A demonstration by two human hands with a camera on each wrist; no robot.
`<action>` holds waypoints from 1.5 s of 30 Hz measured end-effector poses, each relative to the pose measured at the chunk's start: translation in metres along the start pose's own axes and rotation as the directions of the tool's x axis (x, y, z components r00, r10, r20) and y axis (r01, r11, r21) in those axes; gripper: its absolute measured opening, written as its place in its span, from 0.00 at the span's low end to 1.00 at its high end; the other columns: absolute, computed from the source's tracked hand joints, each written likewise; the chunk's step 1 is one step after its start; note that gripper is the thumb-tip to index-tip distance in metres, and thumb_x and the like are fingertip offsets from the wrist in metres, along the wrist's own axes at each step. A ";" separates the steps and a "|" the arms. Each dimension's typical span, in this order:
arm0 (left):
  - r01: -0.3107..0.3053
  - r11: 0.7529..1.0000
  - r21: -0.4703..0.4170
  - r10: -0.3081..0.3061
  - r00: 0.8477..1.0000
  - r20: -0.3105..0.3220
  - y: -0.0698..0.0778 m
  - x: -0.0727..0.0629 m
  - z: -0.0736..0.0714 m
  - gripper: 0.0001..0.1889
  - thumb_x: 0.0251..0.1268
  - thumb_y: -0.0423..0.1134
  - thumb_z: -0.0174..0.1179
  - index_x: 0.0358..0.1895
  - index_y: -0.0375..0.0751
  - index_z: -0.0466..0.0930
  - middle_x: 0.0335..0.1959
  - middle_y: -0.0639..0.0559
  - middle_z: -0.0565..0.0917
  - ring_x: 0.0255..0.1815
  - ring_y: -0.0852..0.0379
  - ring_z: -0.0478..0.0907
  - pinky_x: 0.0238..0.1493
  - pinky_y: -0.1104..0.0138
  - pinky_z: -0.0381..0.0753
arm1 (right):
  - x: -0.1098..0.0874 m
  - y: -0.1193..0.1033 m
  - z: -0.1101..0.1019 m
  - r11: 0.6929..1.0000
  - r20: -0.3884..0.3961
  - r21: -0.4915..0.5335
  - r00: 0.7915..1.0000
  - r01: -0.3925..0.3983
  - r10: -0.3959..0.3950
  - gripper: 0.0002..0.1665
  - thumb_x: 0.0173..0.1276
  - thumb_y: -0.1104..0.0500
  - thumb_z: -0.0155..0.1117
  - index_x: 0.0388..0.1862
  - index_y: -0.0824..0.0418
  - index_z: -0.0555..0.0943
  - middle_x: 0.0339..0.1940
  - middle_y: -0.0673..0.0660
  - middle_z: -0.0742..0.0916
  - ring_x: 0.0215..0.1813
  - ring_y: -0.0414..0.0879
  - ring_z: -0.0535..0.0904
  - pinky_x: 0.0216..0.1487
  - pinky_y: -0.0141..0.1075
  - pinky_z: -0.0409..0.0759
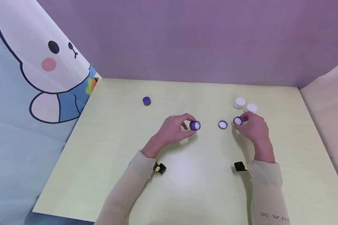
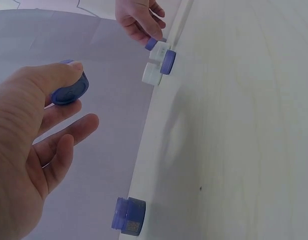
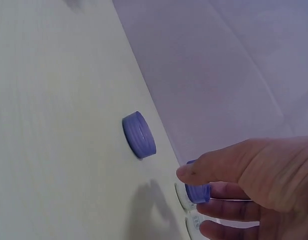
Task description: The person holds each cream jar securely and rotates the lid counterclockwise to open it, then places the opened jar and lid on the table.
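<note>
My left hand [image 1: 174, 128] pinches a small purple jar [image 1: 195, 125] between thumb and fingers above the table; its white round face shows in the head view. In the left wrist view the same jar [image 2: 70, 90] shows its dark blue side, the other fingers loosely bent below. To the right, my right hand [image 1: 254, 126] pinches a purple screw lid [image 1: 238, 120] by its rim, white inside showing. Between the hands, a second purple lid [image 1: 222, 124] lies with its white inside up. In the right wrist view this lid [image 3: 139, 135] is ridgeless and apart from the fingers.
Two white-topped jars [image 1: 239, 103] stand side by side just beyond my right hand. Far left on the pale table [image 1: 101, 175] stands another purple jar [image 1: 146, 101], whose threaded neck shows in the left wrist view. A purple backdrop [image 1: 186, 40] rises behind the table's far edge.
</note>
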State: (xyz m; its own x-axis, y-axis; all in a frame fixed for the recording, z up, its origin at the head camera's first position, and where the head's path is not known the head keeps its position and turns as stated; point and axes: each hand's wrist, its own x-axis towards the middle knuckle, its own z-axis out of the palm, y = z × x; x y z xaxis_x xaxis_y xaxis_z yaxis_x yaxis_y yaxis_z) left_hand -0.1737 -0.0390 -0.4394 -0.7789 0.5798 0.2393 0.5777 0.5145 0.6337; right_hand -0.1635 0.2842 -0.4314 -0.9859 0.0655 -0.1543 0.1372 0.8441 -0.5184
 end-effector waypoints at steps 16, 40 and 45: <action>0.021 1.000 -0.007 -0.021 1.000 0.018 0.000 0.001 0.000 0.19 0.57 0.47 0.71 0.52 0.52 0.79 0.44 0.63 0.84 0.33 0.66 0.81 0.35 0.72 0.76 | 0.004 0.003 0.007 1.000 0.052 -0.018 0.999 -0.008 0.009 0.27 0.62 0.50 0.69 0.51 0.67 0.75 0.47 0.68 0.82 0.43 0.62 0.77 0.39 0.50 0.73; 0.006 1.000 0.010 -0.006 1.000 0.025 -0.006 0.003 0.006 0.19 0.57 0.46 0.71 0.51 0.51 0.79 0.43 0.62 0.84 0.31 0.70 0.79 0.36 0.71 0.75 | 0.015 0.013 0.021 0.999 0.097 -0.042 0.995 0.023 -0.019 0.22 0.61 0.54 0.68 0.49 0.65 0.77 0.43 0.65 0.83 0.42 0.61 0.77 0.40 0.52 0.73; 0.007 1.000 0.016 -0.007 1.000 0.028 -0.008 0.003 0.007 0.19 0.57 0.47 0.71 0.51 0.52 0.79 0.43 0.64 0.84 0.31 0.72 0.78 0.36 0.72 0.75 | 0.015 0.012 0.022 0.999 0.105 -0.028 0.994 0.022 -0.019 0.23 0.60 0.53 0.69 0.49 0.66 0.77 0.44 0.65 0.83 0.43 0.61 0.77 0.42 0.52 0.73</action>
State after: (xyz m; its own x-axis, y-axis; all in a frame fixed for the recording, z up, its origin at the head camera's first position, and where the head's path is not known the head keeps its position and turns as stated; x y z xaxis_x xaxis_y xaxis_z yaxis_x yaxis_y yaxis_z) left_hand -0.1789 -0.0368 -0.4488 -0.7758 0.5936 0.2139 0.5761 0.5283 0.6237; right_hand -0.1748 0.2839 -0.4581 -0.9726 -0.0068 -0.2323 0.1128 0.8599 -0.4978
